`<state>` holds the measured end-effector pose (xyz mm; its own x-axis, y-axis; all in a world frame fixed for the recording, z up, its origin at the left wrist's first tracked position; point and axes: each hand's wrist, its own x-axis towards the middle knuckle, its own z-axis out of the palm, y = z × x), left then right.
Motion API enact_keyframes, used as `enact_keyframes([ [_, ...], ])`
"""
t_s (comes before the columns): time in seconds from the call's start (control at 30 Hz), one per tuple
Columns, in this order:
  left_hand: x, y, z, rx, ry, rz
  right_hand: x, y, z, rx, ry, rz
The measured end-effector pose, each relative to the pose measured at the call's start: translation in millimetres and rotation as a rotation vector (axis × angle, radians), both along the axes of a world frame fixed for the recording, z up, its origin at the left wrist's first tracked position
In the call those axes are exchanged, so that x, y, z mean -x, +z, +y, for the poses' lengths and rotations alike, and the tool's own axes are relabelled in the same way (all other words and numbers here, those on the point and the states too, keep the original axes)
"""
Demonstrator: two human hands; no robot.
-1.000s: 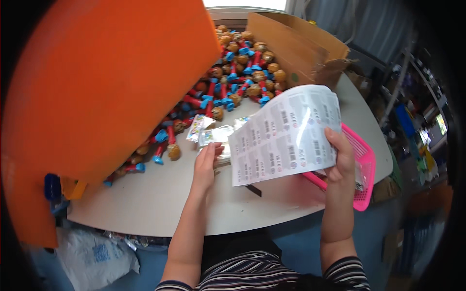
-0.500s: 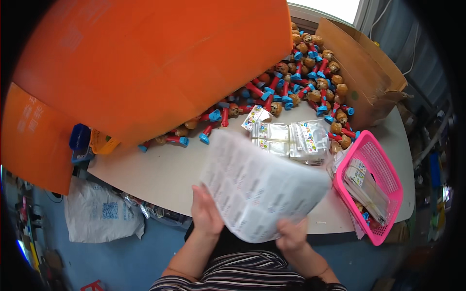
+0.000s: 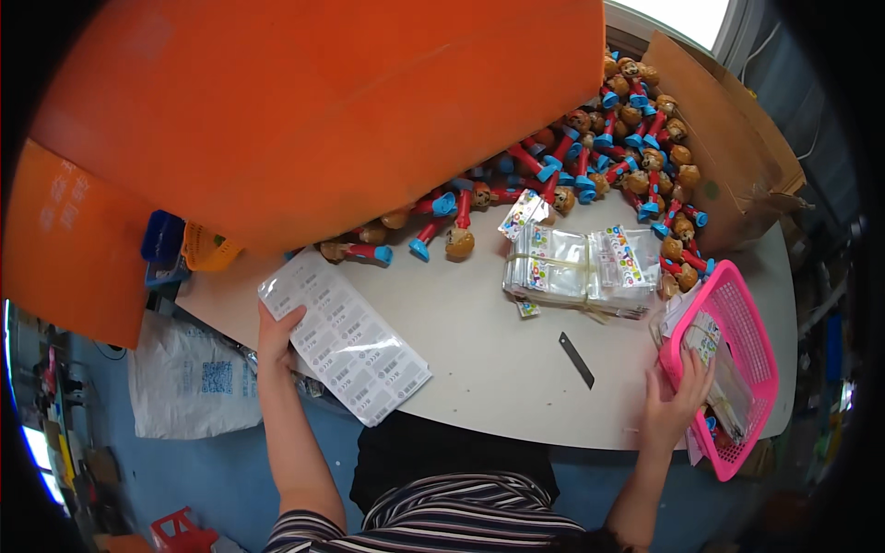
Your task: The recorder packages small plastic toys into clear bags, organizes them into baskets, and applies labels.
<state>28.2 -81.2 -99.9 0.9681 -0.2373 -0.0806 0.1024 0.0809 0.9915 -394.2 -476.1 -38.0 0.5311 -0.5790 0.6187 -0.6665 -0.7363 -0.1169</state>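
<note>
My left hand grips a stack of white label sheets by its left edge, with the thumb on top. Rows of small printed labels cover the glossy top sheet, which lies slanted over the table's front edge. At the right, my right hand reaches over the near-left rim of a pink plastic basket, fingers apart and pointing inward. Whether the fingertips touch the packets inside is unclear. Between my hands, a dark blade rests on the table, below a banded bundle of clear plastic bags with colourful printed headers.
Behind the bags is a pile of red and blue figures with brown heads. A large orange board leans over the left, and a cardboard box stands back right. Blue and orange bins sit left; a white bag hangs below.
The label sheets have moved left and lower, now in my left hand alone. My right hand has let go of them and moved right to the basket. The blade has come into sight.
</note>
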Motion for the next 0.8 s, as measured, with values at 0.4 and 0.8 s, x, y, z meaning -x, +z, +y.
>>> enact_keyframes([
  [0.4, 47.1, 44.4, -49.1, -0.944, 0.271, -0.700, 12.0, -37.7, -80.7, 0.121, -0.117, 0.004],
  [0.8, 83.8, 64.2, -252.3, -0.500, -0.671, -0.232, -88.9, -8.3, -35.9, -1.637, -0.037, -0.634],
])
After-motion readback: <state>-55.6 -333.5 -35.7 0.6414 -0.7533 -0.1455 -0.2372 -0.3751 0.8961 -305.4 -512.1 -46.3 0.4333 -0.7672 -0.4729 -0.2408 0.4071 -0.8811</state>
